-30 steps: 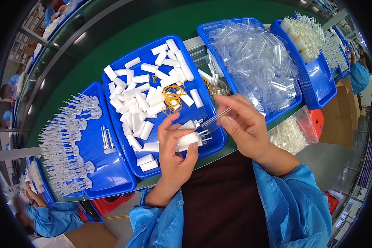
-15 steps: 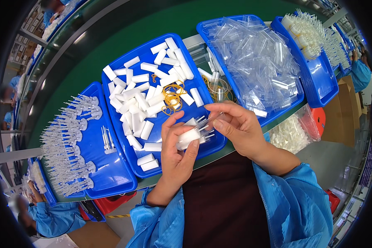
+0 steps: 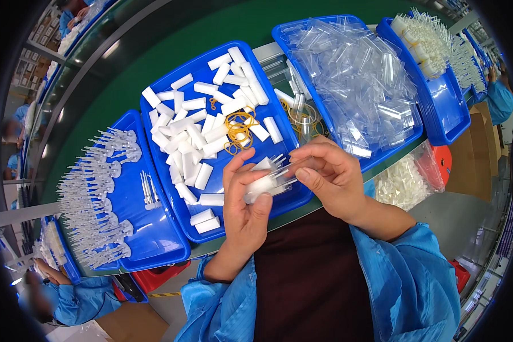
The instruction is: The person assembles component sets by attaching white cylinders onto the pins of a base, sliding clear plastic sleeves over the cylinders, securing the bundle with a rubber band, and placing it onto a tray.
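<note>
Fingers [image 3: 237, 162] of the left hand [image 3: 246, 202] were clamped on a white cylinder [image 3: 260, 186], thumb at six o'clock on it, the uppermost finger raised well apart from that thumb. Thin prongs [image 3: 279, 161] pointed out toward two o'clock. Opposite, at three o'clock, the right hand [image 3: 334, 179] pinched a clear sleeve [image 3: 286, 178] between thumb and forefinger, tips close together; it overlapped the cylinder's pronged end, though how far it reached around could not be told.

Both hands worked above the lower right corner of the middle tray [image 3: 198, 70], whose near rim ran beneath them toward six o'clock. Blue tray floor showed just beside the left hand, from nine to twelve o'clock, up to yellow rubber bands [image 3: 240, 134] at eleven and loose white cylinders [image 3: 196, 137] at ten. The sleeve tray [image 3: 393, 153] came near the right hand at one o'clock; the table's [image 3: 211, 25] near edge lay at six.
</note>
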`<state>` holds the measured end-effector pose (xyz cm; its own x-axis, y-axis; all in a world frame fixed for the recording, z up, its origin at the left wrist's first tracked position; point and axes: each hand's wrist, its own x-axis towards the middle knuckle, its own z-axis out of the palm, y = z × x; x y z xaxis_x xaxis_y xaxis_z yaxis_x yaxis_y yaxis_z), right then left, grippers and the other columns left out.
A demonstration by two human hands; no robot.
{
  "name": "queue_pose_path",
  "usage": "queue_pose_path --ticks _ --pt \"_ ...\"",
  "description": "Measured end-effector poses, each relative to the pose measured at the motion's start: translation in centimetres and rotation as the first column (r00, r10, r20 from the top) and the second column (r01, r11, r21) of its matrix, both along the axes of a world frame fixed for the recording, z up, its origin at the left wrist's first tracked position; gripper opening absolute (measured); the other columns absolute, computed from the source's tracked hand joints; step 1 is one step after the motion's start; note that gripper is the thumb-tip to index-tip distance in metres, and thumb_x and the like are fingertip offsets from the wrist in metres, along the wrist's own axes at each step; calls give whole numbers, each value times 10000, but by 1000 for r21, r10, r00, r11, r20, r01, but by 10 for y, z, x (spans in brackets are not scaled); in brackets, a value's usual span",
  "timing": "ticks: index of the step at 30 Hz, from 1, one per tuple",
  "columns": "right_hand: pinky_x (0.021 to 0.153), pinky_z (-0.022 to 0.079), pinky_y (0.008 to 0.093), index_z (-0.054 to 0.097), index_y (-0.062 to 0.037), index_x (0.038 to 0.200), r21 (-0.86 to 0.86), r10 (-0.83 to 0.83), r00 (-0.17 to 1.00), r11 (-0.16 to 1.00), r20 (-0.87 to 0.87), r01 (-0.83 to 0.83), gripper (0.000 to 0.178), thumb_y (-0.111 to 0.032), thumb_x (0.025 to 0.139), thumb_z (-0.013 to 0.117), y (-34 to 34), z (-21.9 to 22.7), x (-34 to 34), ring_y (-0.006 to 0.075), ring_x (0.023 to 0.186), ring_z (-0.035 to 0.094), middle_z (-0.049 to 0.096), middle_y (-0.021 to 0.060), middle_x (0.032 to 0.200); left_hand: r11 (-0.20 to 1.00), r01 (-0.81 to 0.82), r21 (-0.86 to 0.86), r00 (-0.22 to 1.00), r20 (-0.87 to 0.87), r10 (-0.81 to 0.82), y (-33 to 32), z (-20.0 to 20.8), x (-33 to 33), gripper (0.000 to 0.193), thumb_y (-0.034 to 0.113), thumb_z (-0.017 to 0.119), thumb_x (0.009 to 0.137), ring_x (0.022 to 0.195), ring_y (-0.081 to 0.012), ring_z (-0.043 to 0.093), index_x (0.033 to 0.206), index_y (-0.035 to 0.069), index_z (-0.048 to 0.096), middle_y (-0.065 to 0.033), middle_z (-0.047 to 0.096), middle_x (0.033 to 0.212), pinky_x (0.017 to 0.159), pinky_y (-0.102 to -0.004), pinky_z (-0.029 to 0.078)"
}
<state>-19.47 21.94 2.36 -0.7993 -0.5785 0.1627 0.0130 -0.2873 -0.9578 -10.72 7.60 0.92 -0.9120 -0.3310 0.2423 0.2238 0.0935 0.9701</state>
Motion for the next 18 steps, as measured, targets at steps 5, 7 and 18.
queue_pose_path --ticks 5,7,18 --pt "797 513 248 586 44 1047 -72 -53 997 996 -57 49 217 14 833 614 -1 -3 8 155 896 597 521 105 992 996 -82 45 997 13 82 4 -3 0 194 180 510 917 1043 -232 476 974 9 580 -210 420 1245 895 -347 383" --pt "775 515 240 602 33 1020 -27 -92 981 996 -168 88 201 12 822 625 0 -3 7 150 872 606 534 102 951 993 -82 -81 997 7 82 2 -2 1 196 182 508 918 1036 -242 481 972 7 578 -218 420 1239 889 -348 385" --pt "761 519 238 615 17 1003 159 83 997 984 0 -82 197 -28 815 650 7 13 -15 143 863 631 577 97 962 954 13 -298 990 137 29 0 9 6 169 84 590 840 991 -271 507 990 20 548 -225 390 1256 847 -353 408"
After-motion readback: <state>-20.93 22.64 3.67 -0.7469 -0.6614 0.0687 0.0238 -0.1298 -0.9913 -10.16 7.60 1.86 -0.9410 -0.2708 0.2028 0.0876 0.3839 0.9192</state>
